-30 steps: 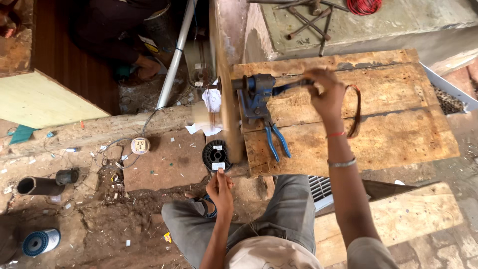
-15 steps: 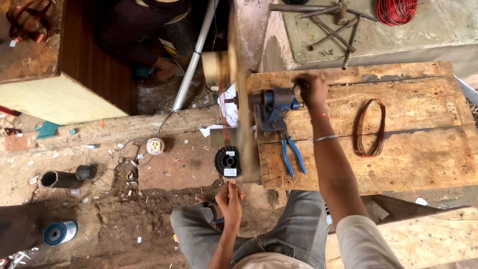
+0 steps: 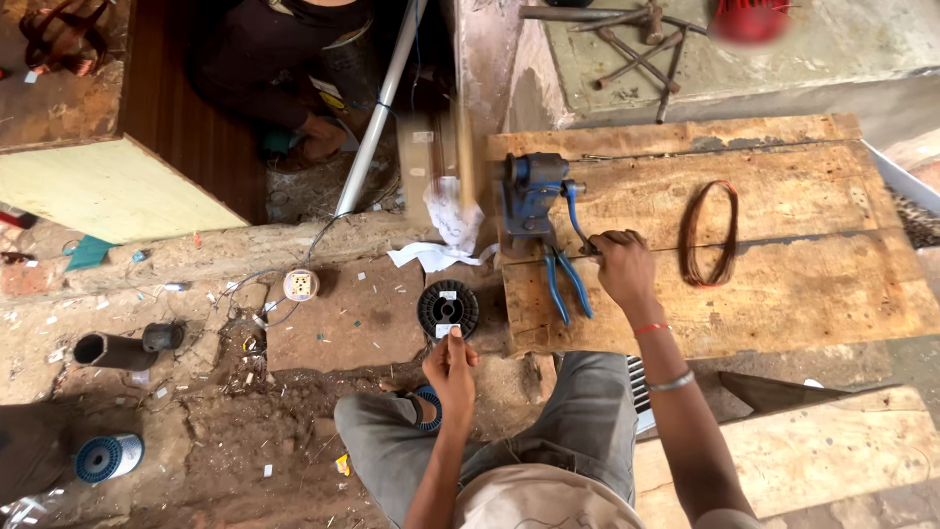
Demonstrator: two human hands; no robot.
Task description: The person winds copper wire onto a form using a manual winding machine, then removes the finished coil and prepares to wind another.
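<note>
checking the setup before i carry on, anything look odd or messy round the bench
Crumpled white paper lies on the ground left of the wooden bench, and small scraps litter the dirt. The part spinning beside the blue winder is blurred. The right hand is at its crank.

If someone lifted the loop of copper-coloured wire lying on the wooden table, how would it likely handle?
The wire coil looks like thin strands in a loose oval, so it would probably sag and flex rather than stay stiff. It seems light for its size. Lying flat on the wooden table, it is unlikely to roll.
</note>
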